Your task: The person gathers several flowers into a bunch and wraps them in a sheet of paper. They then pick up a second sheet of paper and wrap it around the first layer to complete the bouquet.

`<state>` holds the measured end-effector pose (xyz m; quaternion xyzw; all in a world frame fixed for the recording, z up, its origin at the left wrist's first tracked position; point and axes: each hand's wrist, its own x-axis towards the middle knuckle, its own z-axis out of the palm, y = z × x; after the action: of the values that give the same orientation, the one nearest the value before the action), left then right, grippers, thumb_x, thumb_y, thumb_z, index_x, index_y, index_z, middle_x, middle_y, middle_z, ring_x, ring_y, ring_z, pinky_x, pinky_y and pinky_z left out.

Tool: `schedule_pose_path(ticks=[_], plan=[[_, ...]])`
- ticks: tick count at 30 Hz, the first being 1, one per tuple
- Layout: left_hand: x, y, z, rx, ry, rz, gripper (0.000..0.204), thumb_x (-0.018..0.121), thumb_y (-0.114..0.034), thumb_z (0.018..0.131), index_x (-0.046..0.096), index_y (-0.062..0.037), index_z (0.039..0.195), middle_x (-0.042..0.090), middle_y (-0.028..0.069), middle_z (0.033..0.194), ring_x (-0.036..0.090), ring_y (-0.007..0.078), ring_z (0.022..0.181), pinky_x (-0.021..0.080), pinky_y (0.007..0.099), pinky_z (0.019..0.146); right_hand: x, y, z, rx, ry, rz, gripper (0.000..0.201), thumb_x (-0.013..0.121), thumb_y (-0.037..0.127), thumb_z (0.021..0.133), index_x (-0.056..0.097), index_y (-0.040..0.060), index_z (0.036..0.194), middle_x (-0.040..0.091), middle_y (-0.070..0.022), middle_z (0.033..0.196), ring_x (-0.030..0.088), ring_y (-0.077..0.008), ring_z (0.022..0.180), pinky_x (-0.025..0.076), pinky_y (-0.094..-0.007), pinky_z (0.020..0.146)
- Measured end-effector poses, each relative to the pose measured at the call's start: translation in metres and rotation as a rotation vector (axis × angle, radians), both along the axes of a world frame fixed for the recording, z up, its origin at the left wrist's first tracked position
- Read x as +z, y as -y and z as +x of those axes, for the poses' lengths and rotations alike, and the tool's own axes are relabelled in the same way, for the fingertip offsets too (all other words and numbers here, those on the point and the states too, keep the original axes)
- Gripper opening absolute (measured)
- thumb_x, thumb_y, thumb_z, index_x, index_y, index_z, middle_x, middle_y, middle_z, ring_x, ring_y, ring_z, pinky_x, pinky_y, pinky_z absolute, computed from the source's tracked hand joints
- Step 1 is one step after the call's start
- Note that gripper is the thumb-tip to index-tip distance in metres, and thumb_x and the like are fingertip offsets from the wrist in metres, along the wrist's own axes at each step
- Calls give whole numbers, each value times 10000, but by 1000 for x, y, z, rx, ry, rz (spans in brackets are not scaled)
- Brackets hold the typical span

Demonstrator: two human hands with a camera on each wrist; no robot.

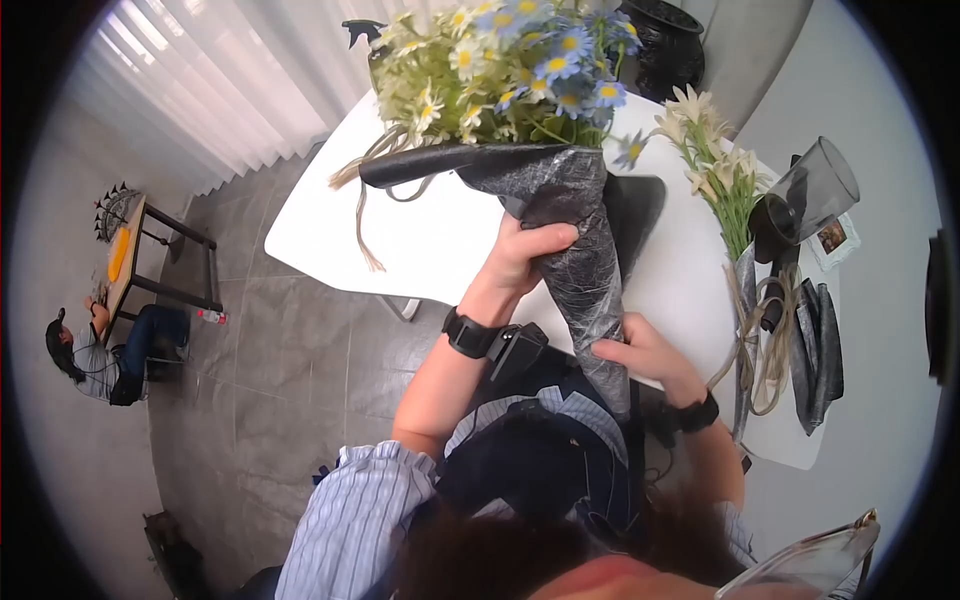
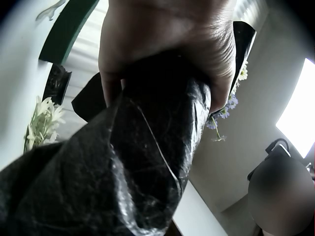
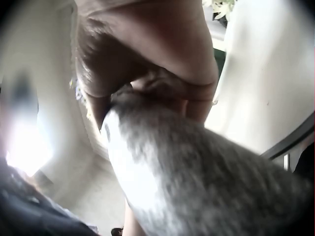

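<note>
1. Grey floor tiles (image 1: 290, 370) fill the left part of the head view, and white curtains (image 1: 210, 80) hang in the upper left of the frame.
2. At the far left a seated person (image 1: 100, 355) is beside a small wooden side table (image 1: 135, 255).
3. A white table (image 1: 420, 235) lies across the upper middle of the frame, and its right part reaches toward the lower right.
4. Above the middle of this table the bouquet (image 1: 520, 70) of white and blue daisies is held up in the air, wrapped in a cone of black paper (image 1: 575, 230); beige raffia strands (image 1: 365, 190) hang from its left rim.
5. The left hand (image 1: 525, 255) grips the middle of the cone, with the fingers curled around the paper; the left wrist view shows the same grip from close.
6. The right hand (image 1: 645, 355) holds the narrow lower end of the cone, fingers closed on the paper.
7. To the right, a second bunch of white flowers (image 1: 715, 165) lies on the table, tied with raffia.
8. At the far right of the table a dark glass vase (image 1: 815, 190) lies on its side, with a small photo card (image 1: 832, 238) just below it and folded dark paper sheets (image 1: 818, 355) lower down.
</note>
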<state>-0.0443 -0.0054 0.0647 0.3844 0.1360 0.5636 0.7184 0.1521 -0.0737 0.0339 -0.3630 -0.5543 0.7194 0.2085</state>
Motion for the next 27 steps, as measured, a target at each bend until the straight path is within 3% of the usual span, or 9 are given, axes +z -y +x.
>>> schedule_pose_path(ticks=[3, 6, 10, 12, 16, 18, 21, 24, 27], plan=[[3, -7, -5, 90, -248, 136, 758, 776, -168, 628, 376, 4, 1249, 506, 90, 1140, 485, 214, 1077, 388, 326, 915, 6, 16, 5, -306, 33, 285, 324, 610, 129, 807, 529, -58, 1059, 621, -83, 929, 549, -115, 852, 439, -258, 772], [-4, -16, -12, 482, -259, 184, 980, 809, -127, 585, 197, -41, 1346, 380, 110, 1288, 400, 228, 1175, 342, 374, 960, 11, 20, 23, -450, 182, 492, 327, 608, 100, 796, 521, -78, 1057, 635, -100, 896, 568, -117, 795, 453, -264, 740], [19, -14, -26, 611, -25, 238, 1121, 757, -35, 615, -30, -161, 1404, 208, 179, 1414, 155, 292, 1337, 176, 435, 1048, 27, 25, 38, -535, 277, 528, 299, 609, 100, 798, 531, -76, 1028, 633, -89, 878, 561, -110, 782, 451, -256, 723], [27, -24, -38, 541, -20, 281, 1087, 737, -40, 645, -29, -154, 1407, 273, 186, 1386, 183, 284, 1329, 193, 434, 1040, 26, 28, 45, -565, 266, 465, 281, 608, 102, 801, 535, -71, 1010, 627, -77, 869, 551, -104, 776, 447, -252, 716], [52, -31, -46, 559, -217, 386, 875, 726, -42, 690, 179, -15, 1373, 518, 144, 1181, 531, 188, 1020, 384, 306, 913, 20, 28, 44, -637, 200, 525, 251, 599, 107, 810, 540, -56, 991, 609, -55, 858, 527, -91, 779, 436, -243, 717], [65, -27, -42, 492, -181, 319, 539, 672, 9, 738, 423, 44, 1215, 610, 88, 966, 580, 116, 834, 472, 224, 731, 15, 27, 45, -649, 198, 536, 259, 594, 102, 813, 538, -56, 1010, 612, -58, 867, 531, -91, 789, 438, -247, 721], [59, -25, -49, 581, -223, 389, 197, 626, 55, 756, 593, 41, 949, 625, 74, 907, 581, 110, 820, 472, 230, 736, 17, 26, 43, -713, 199, 582, 274, 590, 93, 817, 534, -57, 1040, 616, -61, 882, 538, -94, 797, 441, -246, 719], [55, -17, -50, 849, -273, 590, 221, 595, 76, 754, 541, 22, 961, 591, 65, 925, 567, 115, 839, 436, 229, 788, 24, 26, 38, -784, 233, 588, 291, 589, 85, 819, 529, -61, 1064, 620, -71, 874, 545, -91, 780, 445, -239, 706], [65, -4, -56, 650, -279, 650, 372, 615, 39, 690, 461, 8, 1027, 564, 97, 953, 548, 163, 910, 413, 290, 852, 20, 21, 34, -846, 271, 655, 288, 593, 89, 819, 529, -65, 1054, 629, -83, 837, 557, -87, 737, 453, -234, 667]])
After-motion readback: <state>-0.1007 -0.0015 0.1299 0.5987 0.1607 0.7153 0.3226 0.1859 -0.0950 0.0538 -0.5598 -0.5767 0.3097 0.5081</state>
